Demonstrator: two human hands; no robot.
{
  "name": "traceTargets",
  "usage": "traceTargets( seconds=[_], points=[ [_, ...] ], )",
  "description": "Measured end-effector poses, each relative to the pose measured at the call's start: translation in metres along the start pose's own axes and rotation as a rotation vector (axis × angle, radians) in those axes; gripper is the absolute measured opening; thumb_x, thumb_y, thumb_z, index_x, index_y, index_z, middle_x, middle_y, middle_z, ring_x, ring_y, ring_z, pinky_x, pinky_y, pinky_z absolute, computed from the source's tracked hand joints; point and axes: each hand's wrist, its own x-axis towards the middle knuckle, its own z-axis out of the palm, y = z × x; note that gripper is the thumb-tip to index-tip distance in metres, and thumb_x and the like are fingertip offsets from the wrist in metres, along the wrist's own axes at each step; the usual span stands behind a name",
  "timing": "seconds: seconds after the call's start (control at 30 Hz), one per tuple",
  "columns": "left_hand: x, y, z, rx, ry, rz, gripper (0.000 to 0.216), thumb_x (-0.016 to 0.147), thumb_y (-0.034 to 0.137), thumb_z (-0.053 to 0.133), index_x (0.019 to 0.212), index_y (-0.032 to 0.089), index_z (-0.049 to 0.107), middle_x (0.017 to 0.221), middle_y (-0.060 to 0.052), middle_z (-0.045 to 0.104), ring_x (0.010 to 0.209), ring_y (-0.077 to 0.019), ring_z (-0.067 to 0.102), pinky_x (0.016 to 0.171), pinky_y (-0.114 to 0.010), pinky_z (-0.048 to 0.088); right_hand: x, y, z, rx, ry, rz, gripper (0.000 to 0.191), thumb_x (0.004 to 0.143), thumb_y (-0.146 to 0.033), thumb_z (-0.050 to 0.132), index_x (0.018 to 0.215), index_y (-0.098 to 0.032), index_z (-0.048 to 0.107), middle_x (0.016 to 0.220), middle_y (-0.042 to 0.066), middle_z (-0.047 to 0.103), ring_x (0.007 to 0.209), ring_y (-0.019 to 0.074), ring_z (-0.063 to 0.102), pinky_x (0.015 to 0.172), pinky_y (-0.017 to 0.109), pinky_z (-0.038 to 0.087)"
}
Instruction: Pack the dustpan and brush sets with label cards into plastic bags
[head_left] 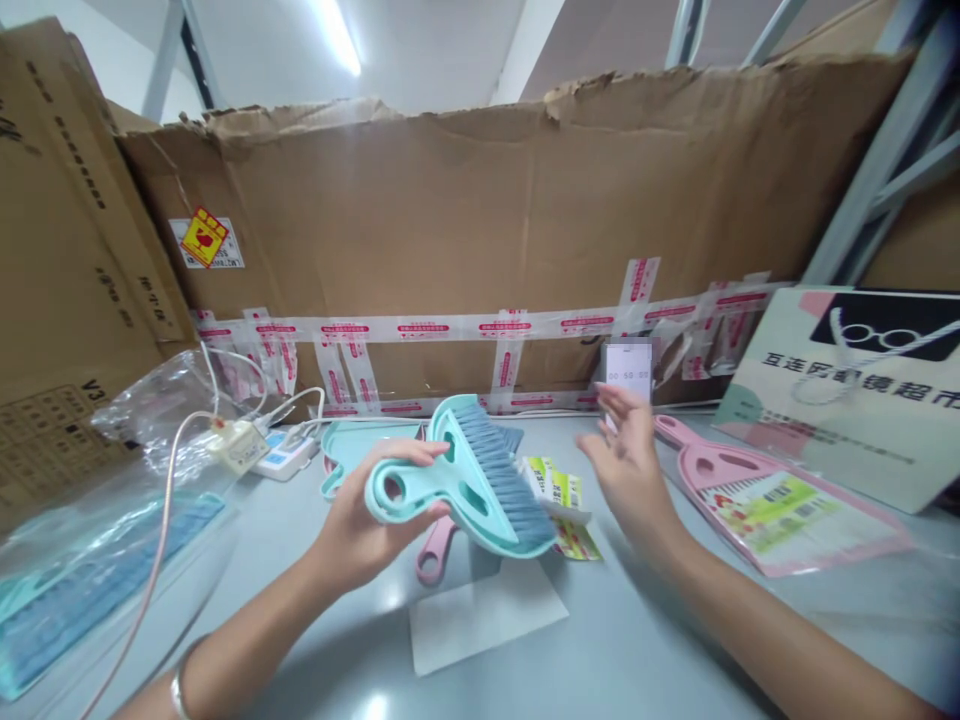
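Note:
A turquoise hand brush [450, 485] with grey-blue bristles is gripped by my left hand [360, 530], its ringed handle end toward me. My right hand [622, 460] is raised with fingers apart, close in front of a phone [630, 372] that leans against the cardboard and shows a timer. Whether the fingertips touch the phone I cannot tell. Under the brush lies a white sheet of card [487, 620], with a pink handle [435, 552] just behind it. Crumpled yellow-green labels [562, 490] lie between my hands. Behind my left hand rests a turquoise dustpan [352, 445], partly hidden.
A pink dustpan [720, 465] in clear wrapping lies at right, before a printed board [847, 390]. At left are a power strip [289, 455], cables and a bagged blue brush [112, 570]. A large cardboard sheet [450, 220] walls off the back of the table.

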Motion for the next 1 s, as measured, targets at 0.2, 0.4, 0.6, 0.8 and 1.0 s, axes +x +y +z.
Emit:
traceTargets(
  seconds=[0.2, 0.4, 0.6, 0.8, 1.0],
  points=[
    [-0.007, 0.013, 0.011, 0.111, -0.162, 0.286, 0.039, 0.067, 0.015, 0.069, 0.102, 0.020, 0.052, 0.111, -0.013, 0.059, 0.103, -0.0232, 0.056, 0.083, -0.034, 0.048, -0.037, -0.024, 0.014, -0.434, -0.619, -0.746, 0.025, 0.078, -0.017, 0.051, 0.102, -0.024, 0.054, 0.131, 0.010, 0.034, 0.123, 0.0269, 0.032, 0.097, 0.048, 0.033],
    [0.002, 0.004, -0.015, 0.269, 0.264, 0.342, 0.030, 0.066, 0.016, 0.070, 0.090, 0.021, 0.054, 0.086, -0.004, 0.062, 0.082, -0.0199, 0.062, 0.072, -0.032, 0.050, -0.028, -0.029, 0.006, -0.329, -0.136, -0.767, 0.024, 0.078, -0.009, 0.051, 0.096, -0.023, 0.055, 0.116, 0.008, 0.041, 0.113, 0.0213, 0.043, 0.092, 0.039, 0.043],
    [0.015, -0.033, -0.059, 0.678, 0.400, 0.160, 0.021, 0.068, 0.031, 0.067, 0.078, 0.022, 0.051, 0.078, -0.001, 0.057, 0.080, -0.0203, 0.059, 0.073, -0.033, 0.046, -0.002, 0.008, 0.019, -0.497, -0.350, -0.859, 0.040, 0.079, -0.002, 0.039, 0.110, -0.021, 0.055, 0.121, 0.010, 0.050, 0.114, 0.0203, 0.048, 0.092, 0.039, 0.044],
    [0.014, -0.058, -0.057, 0.875, 0.139, -0.100, 0.026, 0.075, 0.044, 0.054, 0.069, 0.020, 0.045, 0.069, 0.000, 0.050, 0.061, -0.0157, 0.051, 0.056, -0.026, 0.039, -0.002, 0.055, 0.043, -0.734, -0.734, -0.722, 0.044, 0.076, -0.005, 0.047, 0.116, -0.020, 0.057, 0.123, 0.008, 0.055, 0.108, 0.0196, 0.055, 0.091, 0.031, 0.046],
    [0.010, -0.053, -0.059, 0.837, -0.193, -0.267, 0.004, 0.075, 0.017, 0.041, 0.078, 0.019, 0.044, 0.079, -0.003, 0.052, 0.070, -0.0177, 0.054, 0.063, -0.027, 0.040, 0.012, 0.044, 0.028, -0.825, -0.637, -0.590, 0.056, 0.067, 0.005, 0.040, 0.115, -0.020, 0.057, 0.122, 0.002, 0.056, 0.113, 0.0124, 0.051, 0.098, 0.025, 0.038]
  ],
)
